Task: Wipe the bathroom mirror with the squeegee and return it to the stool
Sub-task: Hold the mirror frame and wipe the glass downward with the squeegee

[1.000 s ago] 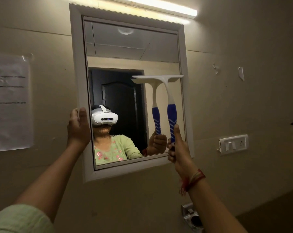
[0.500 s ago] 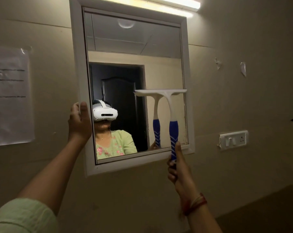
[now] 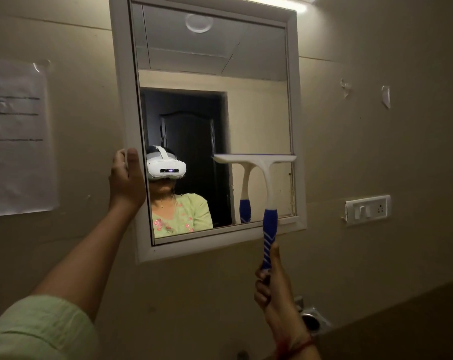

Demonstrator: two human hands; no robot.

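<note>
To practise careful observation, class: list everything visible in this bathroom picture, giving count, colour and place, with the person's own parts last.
mirror: one, white frame, on the wall, centre
squeegee: one, white head and blue handle, head against the glass, lower right
paper: one, white, on the wall, left
switch plate: one, white, on the wall right of the mirror
tape scraps: two, whitish, on the wall, upper right
light: one, bright, above the mirror
metal fitting: one, silver, low on the wall, right
sleeve: one, pale green, bottom left
thread: one, red, right wrist
left hand: grips the mirror's left frame edge
right hand: grips the squeegee handle
</note>
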